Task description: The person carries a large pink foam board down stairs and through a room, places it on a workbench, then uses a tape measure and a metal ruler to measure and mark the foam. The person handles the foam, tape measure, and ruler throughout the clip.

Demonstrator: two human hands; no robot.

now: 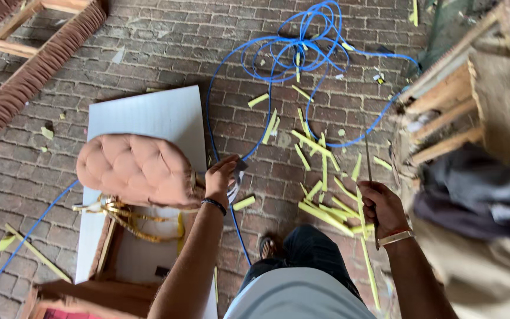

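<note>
**2 hands, 2 grips over a brick floor**

Seen from above, over a brick floor (166, 41) littered with yellow foam strips (326, 212). Left hand (219, 177) closed around a small dark tool (238, 167), fingers wrapped on it, pressed against the right edge of a pink tufted chair back (136, 168). Wore a dark band at the wrist. Chair back tilted over a white board (149, 112) that lay flat on the bricks; gold trim (125, 215) dangled in loops just below the cushion. Right hand (382, 207) clenched on a thin dark rod (368, 165), held nearly upright, its upper end rising above the fist toward the scattered strips. Wore a pale bangle at that wrist. Hands well apart, with a blue hose (302, 41) running between them: coiled at the top of the view, then trailing down past the left hand toward the sandalled foot. Wooden furniture frame (444, 112) to the right, partly covered in brownish fabric, with a dark cloth (479, 189) draped beside it. Another upholstered piece at the upper left corner.
</note>
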